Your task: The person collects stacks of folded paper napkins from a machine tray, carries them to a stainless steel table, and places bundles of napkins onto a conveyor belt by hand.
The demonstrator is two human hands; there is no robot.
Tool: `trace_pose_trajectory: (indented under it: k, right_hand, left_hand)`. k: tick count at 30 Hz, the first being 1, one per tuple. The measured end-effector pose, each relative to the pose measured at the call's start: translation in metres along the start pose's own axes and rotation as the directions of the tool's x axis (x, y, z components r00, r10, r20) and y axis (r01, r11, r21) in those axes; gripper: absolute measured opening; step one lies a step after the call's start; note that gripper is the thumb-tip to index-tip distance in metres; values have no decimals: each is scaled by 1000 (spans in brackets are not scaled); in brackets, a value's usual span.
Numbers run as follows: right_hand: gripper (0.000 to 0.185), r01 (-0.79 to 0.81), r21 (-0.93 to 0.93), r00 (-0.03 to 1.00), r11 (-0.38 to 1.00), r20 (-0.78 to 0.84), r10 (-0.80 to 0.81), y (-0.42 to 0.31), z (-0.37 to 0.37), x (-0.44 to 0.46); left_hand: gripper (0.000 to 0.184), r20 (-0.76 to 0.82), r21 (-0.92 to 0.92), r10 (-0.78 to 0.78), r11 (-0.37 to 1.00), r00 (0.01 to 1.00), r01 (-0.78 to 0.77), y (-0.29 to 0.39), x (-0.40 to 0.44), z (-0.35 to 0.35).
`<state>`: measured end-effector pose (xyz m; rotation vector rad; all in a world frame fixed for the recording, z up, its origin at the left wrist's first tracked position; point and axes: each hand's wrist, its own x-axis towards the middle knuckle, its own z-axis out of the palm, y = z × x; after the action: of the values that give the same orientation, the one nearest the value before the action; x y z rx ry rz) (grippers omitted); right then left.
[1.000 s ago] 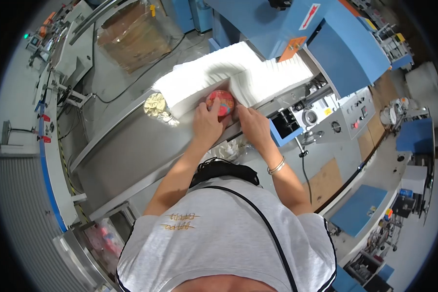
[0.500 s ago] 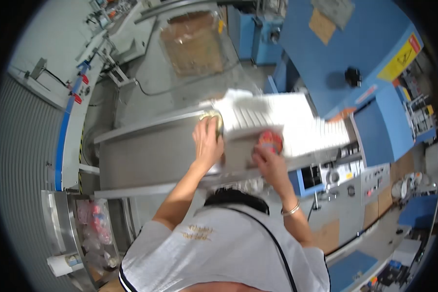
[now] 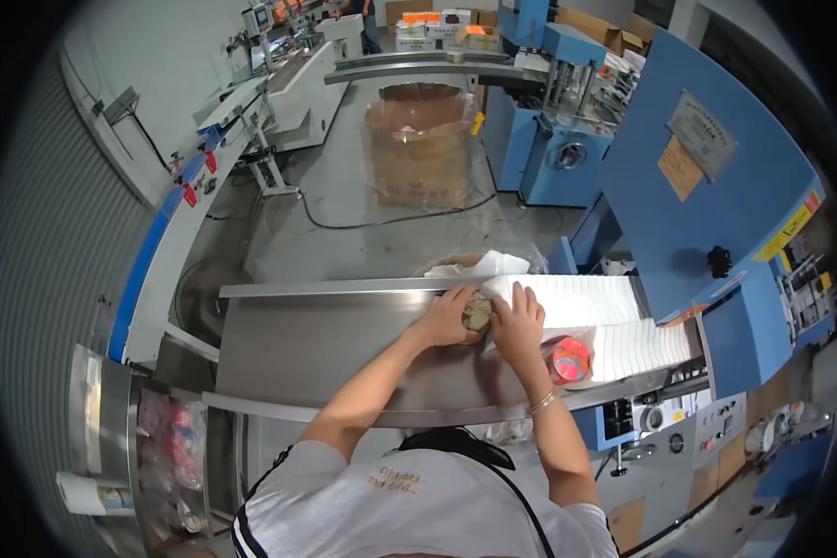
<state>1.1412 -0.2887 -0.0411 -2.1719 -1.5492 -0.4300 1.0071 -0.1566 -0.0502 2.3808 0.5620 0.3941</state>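
A gold foil-like round piece (image 3: 476, 313) sits at the left end of a row of stacked white sheets (image 3: 572, 296) on the metal tray (image 3: 316, 339). My left hand (image 3: 448, 319) is curled round its left side. My right hand (image 3: 519, 327) lies at its right side, touching the end of the white row, fingers apart. A red patterned round piece (image 3: 568, 360) stands at the left end of a second white row (image 3: 644, 349), to the right of my right wrist and untouched.
A large blue machine (image 3: 716, 186) stands at the right. Beyond the tray are a plastic-lined carton (image 3: 421, 153) and a cable on the floor. Bagged red material (image 3: 184, 445) lies in a bin at the lower left. A person (image 3: 367, 23) stands far off.
The view has tilted up. My right hand has left the red piece and come over beside the gold piece. My left hand went from the red piece to the gold one.
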Motion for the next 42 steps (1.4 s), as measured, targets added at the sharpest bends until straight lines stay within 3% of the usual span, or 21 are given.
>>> trace_pose_trajectory:
  k: [5,8,10,11,14,17,19,22,25,27,30,31,34,38,41,42]
  right_hand:
    - [46,-13,5,997,1000,81,13,2,-9,-1]
    - [50,-16,18,994,1000,111,14,3,-11,-5]
    - [52,-15,38,991,999,131,10,2,-14,-5]
    - [54,-14,34,991,999,133,9,3,-13,-4]
    - [55,4,23,987,1000,160,-7,1,-17,-8]
    - [57,18,18,985,1000,170,-21,1,-12,-5]
    - [57,9,24,986,1000,163,-13,2,-11,-5]
    - [56,-19,77,991,997,130,9,-9,-12,-7]
    - [51,-4,148,999,989,51,-3,-17,-28,-14]
    - [45,58,175,998,983,-39,-52,-17,-47,-26]
    - [39,-182,324,961,928,259,98,3,-77,-44]
    - [31,-149,384,988,911,98,120,6,-86,-51]
    - [26,-248,273,967,929,120,223,25,-115,-64]
    - [21,-339,308,940,889,66,336,71,-126,-74]
    - [21,-380,197,924,904,36,381,103,-131,-73]
    - [21,-395,150,918,906,37,394,108,-132,-72]
  left_hand:
    - [97,167,-57,103,994,981,-95,5,-17,-16]
    - [97,197,-82,293,956,936,-282,-8,-40,-5]
    - [95,344,-152,236,969,909,-194,21,-60,-23]
    - [94,328,-143,296,954,897,-262,25,-70,-20]
    - [88,356,-138,269,962,895,-235,38,-88,-19]
    - [77,507,-277,-95,923,857,266,34,-68,-27]
    - [65,396,-600,-206,680,895,422,-13,-54,9]
    - [63,251,-692,-361,582,898,427,3,-27,3]
    - [67,363,-794,-424,324,830,513,10,-6,11]
    - [68,364,-806,-420,306,831,507,14,3,17]
    - [69,359,-828,-369,299,858,475,35,8,26]
    - [69,353,-836,-348,301,869,460,43,8,26]
    - [66,312,-814,-412,349,856,464,55,11,33]
    - [64,254,-852,-528,276,811,446,52,20,46]
    - [57,203,-895,-587,214,784,392,61,21,45]
    - [54,163,-911,-549,236,820,339,56,24,50]
